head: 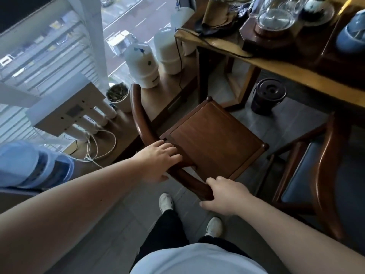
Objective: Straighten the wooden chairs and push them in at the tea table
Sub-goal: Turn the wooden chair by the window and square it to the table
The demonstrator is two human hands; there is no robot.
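Note:
A dark wooden chair [215,139] with a square seat and a curved back rail stands turned at an angle in front of the tea table [276,68]. My left hand [158,161] grips the middle of the curved back rail. My right hand [225,196] is closed around the rail's near end. A second wooden chair [324,175] with a blue seat cushion stands at the right, its front under the table's edge.
A dark round lidded bin [268,96] sits on the floor under the table. White tanks [143,66], a filter unit [65,111], a small plant pot [118,95] and loose cables line the low window ledge on the left. Glass teaware stands on the table. My feet are right behind the chair.

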